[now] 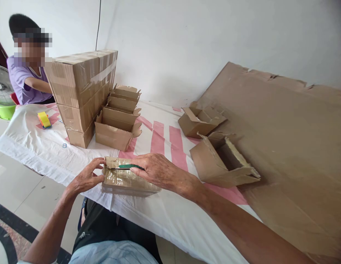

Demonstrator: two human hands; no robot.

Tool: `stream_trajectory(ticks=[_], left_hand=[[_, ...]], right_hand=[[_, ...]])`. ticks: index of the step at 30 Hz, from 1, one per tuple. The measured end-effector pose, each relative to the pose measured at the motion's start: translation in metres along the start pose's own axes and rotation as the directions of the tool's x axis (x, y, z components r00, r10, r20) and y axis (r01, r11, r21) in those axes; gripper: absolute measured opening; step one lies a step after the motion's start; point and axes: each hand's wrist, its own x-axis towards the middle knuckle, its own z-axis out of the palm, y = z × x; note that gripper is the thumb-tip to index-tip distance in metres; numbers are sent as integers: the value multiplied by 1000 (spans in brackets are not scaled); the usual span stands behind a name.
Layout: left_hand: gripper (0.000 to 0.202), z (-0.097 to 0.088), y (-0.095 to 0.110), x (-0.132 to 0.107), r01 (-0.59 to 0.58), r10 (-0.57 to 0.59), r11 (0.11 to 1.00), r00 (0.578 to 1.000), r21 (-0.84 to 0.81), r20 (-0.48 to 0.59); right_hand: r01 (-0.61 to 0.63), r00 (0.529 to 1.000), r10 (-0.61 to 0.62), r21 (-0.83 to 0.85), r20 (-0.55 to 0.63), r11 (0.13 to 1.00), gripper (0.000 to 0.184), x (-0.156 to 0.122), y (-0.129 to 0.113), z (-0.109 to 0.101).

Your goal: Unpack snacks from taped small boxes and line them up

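Note:
A small taped cardboard box (126,181) lies near the table's front edge on a white and pink sheet. My left hand (86,178) grips the box's left end, fingers curled against it. My right hand (159,170) rests over the box's top right and holds a green-handled cutter (129,166), laid flat along the taped top seam and pointing left.
Several open empty cartons (117,126) stand in a row beside a stack of sealed cartons (82,91). Two torn open boxes (220,161) lie to the right on a large cardboard sheet (291,146). A yellow tape dispenser (44,119) lies far left, near a seated person (27,80).

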Motion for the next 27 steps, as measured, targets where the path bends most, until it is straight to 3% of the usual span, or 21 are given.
stream_trajectory(ticks=[7,19,27], left_hand=[[49,3,3,-2,-4,4,1000,1000,-21,0],[40,7,9,-5,45,-44,999,999,15,-23],[43,8,10,-4,27,-26,1000,999,6,-37]], right_hand=[[9,1000,-8,18,-28,1000,34,-2,2,5],[150,964,-96,212,-246,966,35,-10,19,20],[125,985,-100,180,-144,976,35,-7,7,9]])
